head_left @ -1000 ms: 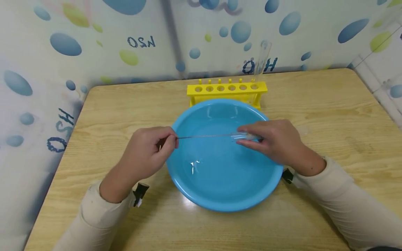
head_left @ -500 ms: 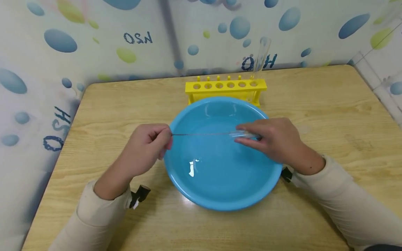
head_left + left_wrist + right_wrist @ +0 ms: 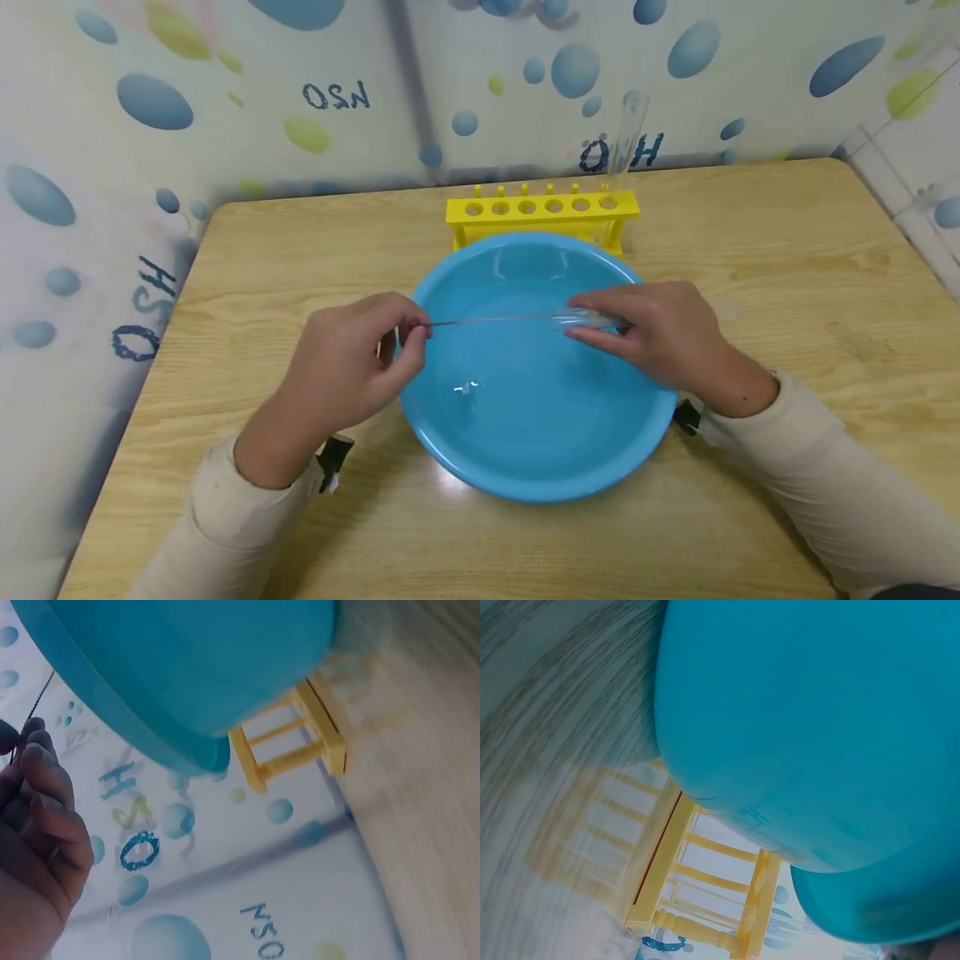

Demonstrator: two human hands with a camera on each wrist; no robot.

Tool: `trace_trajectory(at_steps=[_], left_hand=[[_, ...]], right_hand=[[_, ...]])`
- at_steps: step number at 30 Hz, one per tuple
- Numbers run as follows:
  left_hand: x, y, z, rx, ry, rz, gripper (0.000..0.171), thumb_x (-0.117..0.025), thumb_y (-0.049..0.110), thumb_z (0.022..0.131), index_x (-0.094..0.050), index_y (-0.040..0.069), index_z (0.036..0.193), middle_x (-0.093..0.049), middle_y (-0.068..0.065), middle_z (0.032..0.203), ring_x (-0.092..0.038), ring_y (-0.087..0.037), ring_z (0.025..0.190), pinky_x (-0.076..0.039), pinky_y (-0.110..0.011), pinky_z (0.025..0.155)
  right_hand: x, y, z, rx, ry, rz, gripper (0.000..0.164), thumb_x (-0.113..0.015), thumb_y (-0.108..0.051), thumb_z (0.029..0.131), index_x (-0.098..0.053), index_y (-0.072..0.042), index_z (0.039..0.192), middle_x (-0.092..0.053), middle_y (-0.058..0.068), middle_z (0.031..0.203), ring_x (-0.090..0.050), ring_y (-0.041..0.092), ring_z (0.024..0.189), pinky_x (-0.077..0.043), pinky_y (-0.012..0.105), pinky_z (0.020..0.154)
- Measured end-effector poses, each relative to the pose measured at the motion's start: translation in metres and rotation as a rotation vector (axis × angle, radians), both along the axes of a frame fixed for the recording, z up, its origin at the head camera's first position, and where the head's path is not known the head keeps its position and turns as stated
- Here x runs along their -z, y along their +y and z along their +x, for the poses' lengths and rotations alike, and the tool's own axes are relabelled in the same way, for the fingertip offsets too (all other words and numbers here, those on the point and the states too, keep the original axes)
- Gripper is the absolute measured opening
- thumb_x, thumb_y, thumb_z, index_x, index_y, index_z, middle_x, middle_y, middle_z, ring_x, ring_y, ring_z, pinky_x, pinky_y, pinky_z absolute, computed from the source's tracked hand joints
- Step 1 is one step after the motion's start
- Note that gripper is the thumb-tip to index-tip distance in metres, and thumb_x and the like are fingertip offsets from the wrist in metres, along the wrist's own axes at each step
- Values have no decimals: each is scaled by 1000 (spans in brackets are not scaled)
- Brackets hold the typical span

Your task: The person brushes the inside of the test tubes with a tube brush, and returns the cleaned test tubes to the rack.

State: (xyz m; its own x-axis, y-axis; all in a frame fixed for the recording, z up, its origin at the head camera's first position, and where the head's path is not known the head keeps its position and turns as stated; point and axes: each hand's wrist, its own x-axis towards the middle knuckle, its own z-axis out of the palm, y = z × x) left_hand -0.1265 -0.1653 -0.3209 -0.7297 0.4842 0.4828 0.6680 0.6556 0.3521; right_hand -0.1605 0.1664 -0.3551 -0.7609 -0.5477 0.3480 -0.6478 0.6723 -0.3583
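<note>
My left hand pinches the twisted wire handle of a test tube brush between thumb and fingertips, at the left rim of a blue basin. The wire runs level across the basin into the mouth of a clear glass test tube. Round that tube, over the basin's right side, my right hand is gripping with thumb and fingers; the brush head inside is mostly hidden by them. In the left wrist view the fingers curl at the dark wire. The basin's outer wall fills most of the right wrist view.
Behind the basin stands a yellow test tube rack, with another clear test tube leaning upright in its right end hole. All this is on a wooden table, against a wall with blue and green dots.
My left hand drew slightly left with the wire half a second ago, and now is back to the right, closer to the tube's mouth. The right hand and tube hold nearly still.
</note>
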Motion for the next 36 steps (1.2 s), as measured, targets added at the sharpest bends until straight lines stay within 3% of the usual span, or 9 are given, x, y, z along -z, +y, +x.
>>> trace_trajectory(at_steps=[5, 9, 12, 14, 17, 24, 31, 36], left_hand=[[-1, -4, -5, 32, 209, -150, 11, -73, 14, 84, -68, 6, 89, -67, -2, 69, -48, -9, 47, -37, -20, 44], [0, -3, -7, 64, 337, -191, 16, -81, 13, 81, -72, 5, 92, -69, -4, 72, -51, -13, 46, -43, -24, 43], [0, -3, -7, 81, 390, -185, 16, -75, 21, 91, -75, 6, 97, -70, -5, 74, -55, -15, 46, -46, -26, 43], [0, -3, -7, 88, 409, -174, 24, -65, 28, 98, -76, 6, 99, -71, -5, 73, -57, -17, 47, -46, -27, 43], [0, -5, -7, 90, 417, -163, 40, -51, 36, 104, -77, 6, 102, -72, -5, 71, -60, -18, 48, -45, -27, 42], [-1, -7, -7, 119, 372, -139, 43, -54, 41, 101, -79, 5, 97, -73, -5, 70, -63, -17, 50, -48, -26, 45], [-2, -7, -9, 143, 307, -57, 49, -52, 43, 102, -79, 5, 90, -74, -4, 70, -68, -16, 56, -54, -29, 50], [-2, -7, -8, 180, 230, 35, 50, -52, 42, 103, -79, 5, 83, -71, -1, 65, -59, -8, 50, -49, -22, 48]], right_hand=[[1, 1, 0, -1, -2, 2, 31, -81, -31, 84, -77, -16, 111, -79, 2, 92, -72, 12, 70, -47, 22, 53], [0, 1, -1, -4, 16, -2, 31, -81, -31, 84, -77, -16, 111, -79, 2, 92, -73, 13, 71, -47, 22, 53], [0, 1, 0, -3, 4, -1, 30, -80, -31, 85, -77, -16, 111, -79, 1, 92, -72, 12, 70, -48, 22, 53], [1, 1, 1, -3, -3, 0, 30, -80, -31, 85, -77, -16, 111, -79, 1, 92, -72, 11, 70, -48, 22, 54], [1, 1, 1, -5, 2, -5, 31, -81, -30, 84, -77, -15, 111, -79, 2, 92, -73, 12, 70, -48, 22, 54], [3, 1, 0, -15, -8, -15, 30, -81, -29, 85, -77, -16, 111, -79, 1, 92, -71, 9, 68, -49, 22, 54], [2, 2, -1, -22, 29, -19, 31, -82, -29, 82, -78, -16, 110, -79, 2, 92, -71, 11, 68, -47, 22, 51], [2, 1, -1, -31, 21, -23, 31, -82, -28, 82, -77, -16, 110, -79, 2, 91, -73, 12, 70, -49, 23, 53]])
